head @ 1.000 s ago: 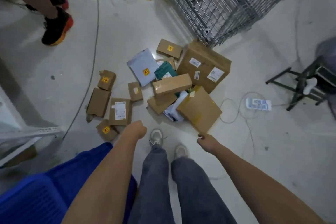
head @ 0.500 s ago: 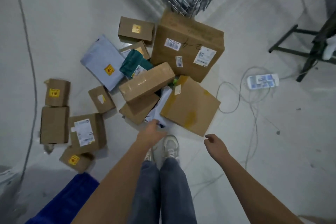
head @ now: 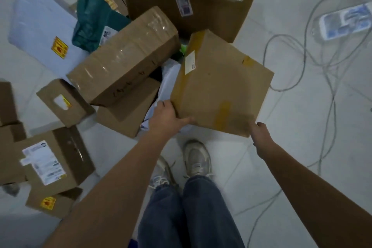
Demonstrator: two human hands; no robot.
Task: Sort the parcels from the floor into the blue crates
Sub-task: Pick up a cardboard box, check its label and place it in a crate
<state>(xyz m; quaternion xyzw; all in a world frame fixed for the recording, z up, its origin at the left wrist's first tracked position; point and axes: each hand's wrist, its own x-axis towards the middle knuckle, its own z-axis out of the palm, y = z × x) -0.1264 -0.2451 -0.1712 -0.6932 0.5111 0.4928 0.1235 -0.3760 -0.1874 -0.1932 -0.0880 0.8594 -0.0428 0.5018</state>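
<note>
A: Just past the shoes (head: 196,159), the flat brown box (head: 221,84) lies tilted, near-left corner propped on the pile, right side toward bare floor.

B: Hands?

A: Well apart, one per near corner. Left hand (head: 168,117) clamped on the near-left corner, thumb on top. Right hand (head: 259,131) touching the near-right corner, fingers curled; full grip, can't tell.

B: Long axis?

A: Roughly square, near edge runs left-right btwn both hands. Crates not in view.

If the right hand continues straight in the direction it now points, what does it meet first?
The right hand already sits at the near right corner of the flat cardboard box, so it would probably press into that box first; exact contact is unclear.
</note>
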